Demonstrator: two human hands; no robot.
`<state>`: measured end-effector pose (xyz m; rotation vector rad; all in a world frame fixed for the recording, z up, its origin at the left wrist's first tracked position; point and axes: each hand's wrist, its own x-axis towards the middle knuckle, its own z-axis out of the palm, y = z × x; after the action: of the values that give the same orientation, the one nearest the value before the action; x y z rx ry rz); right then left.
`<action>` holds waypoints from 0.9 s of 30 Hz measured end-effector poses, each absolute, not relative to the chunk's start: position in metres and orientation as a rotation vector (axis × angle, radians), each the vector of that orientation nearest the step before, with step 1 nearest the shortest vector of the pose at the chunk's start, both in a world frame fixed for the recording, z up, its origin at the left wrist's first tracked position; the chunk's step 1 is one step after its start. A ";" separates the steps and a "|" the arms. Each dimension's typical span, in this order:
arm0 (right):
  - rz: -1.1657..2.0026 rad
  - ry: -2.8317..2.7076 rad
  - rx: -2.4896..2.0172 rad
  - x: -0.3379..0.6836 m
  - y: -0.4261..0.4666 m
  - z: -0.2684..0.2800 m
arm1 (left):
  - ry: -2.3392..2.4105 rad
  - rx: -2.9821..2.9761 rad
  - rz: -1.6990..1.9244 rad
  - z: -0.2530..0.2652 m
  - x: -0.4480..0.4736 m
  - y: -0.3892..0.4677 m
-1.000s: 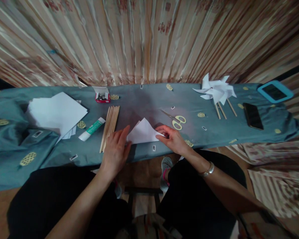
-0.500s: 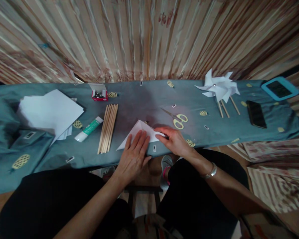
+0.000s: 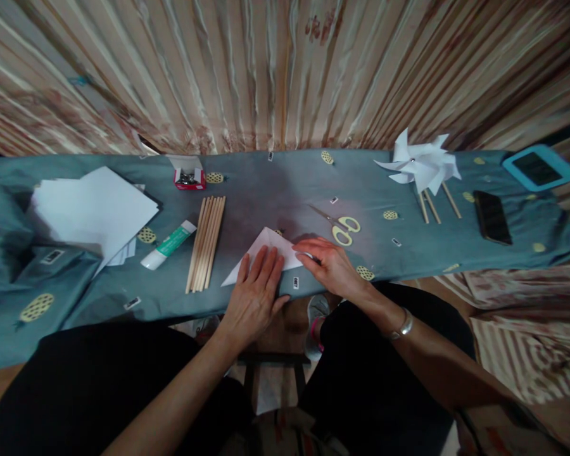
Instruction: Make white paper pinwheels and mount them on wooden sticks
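Observation:
A white sheet of paper (image 3: 256, 244), folded into a triangle, lies near the front edge of the table. My left hand (image 3: 256, 285) presses flat on it, fingers stretched out and slightly spread. At the paper's right corner my right hand (image 3: 325, 263) is closed, thumb and fingers pinching the corner. A small dark patch shows between those fingers; I cannot tell what it is. Scissors (image 3: 339, 227) with yellow handles lie just beyond my right hand. To the left of the paper lies a row of wooden sticks (image 3: 206, 244).
Farther left are a glue stick (image 3: 168, 245) and a stack of white paper (image 3: 95, 206). A small red box (image 3: 189, 180) of metal pieces stands behind the sticks. White paper pinwheels (image 3: 422, 161), a black phone (image 3: 492, 217) and a blue-framed device (image 3: 538, 167) are at the right.
My right hand has shifted very slightly along the paper's right corner, and less of the corner shows between its fingers. My left hand stays pressed on the paper. The view has moved a little.

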<state>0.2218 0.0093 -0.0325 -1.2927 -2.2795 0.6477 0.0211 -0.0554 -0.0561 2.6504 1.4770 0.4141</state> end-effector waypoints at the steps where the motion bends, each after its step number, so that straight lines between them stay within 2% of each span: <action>1: 0.641 -2.282 -1.294 0.222 0.010 -0.032 | 1.479 2.648 0.413 -0.056 0.021 -0.056; 16: 0.593 -2.334 -1.290 0.221 0.010 -0.032 | 1.475 2.633 0.408 -0.058 0.022 -0.056; 27: 0.263 -2.362 -1.432 0.211 -0.006 -0.039 | 1.499 2.686 0.245 -0.058 0.023 -0.056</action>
<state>0.2112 -0.0057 -0.0393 -1.4325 -2.3619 0.2634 0.0233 -0.0563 -0.0582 2.6864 1.4991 0.2445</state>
